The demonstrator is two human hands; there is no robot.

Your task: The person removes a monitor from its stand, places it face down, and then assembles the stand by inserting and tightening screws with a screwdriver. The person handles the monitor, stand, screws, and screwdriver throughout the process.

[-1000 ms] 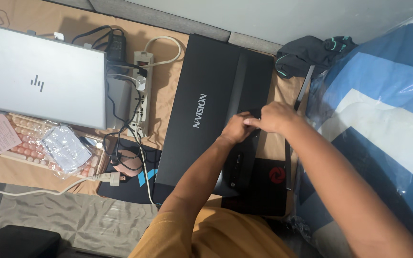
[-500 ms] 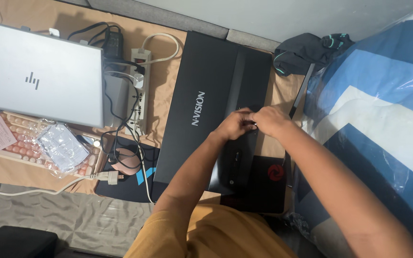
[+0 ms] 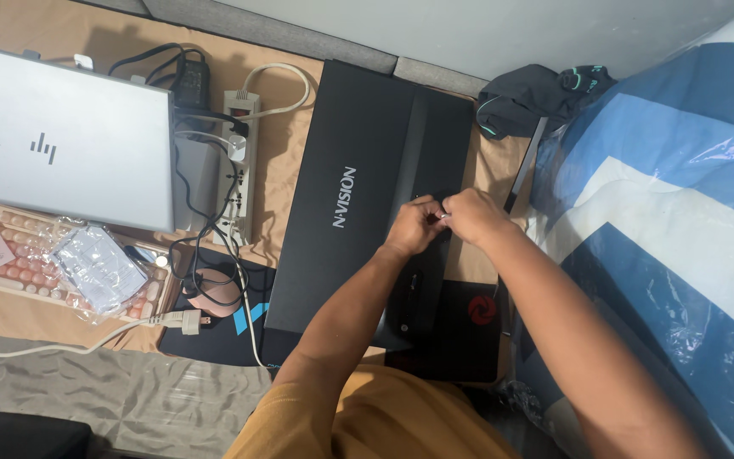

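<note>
while a closed silver laptop (image 3: pixel 61 144), a pink keyboard (image 3: pixel 19 255) and a white power strip (image 3: pixel 235 170) are seen at left, a black monitor (image 3: pixel 358 187) is laid face down mid-frame on the tan cloth, long axis running near to far, far end tipped slightly right. left hand (image 3: pixel 414 225) and right hand (image 3: pixel 473 214) are met over its back panel, fingers pinched shut on something small and pale, kind not discernible. work is judged mid-way: stand not seen fitted, fastening apparently in hand; a blue striped blanket (image 3: pixel 673 212) is seen right.
</note>
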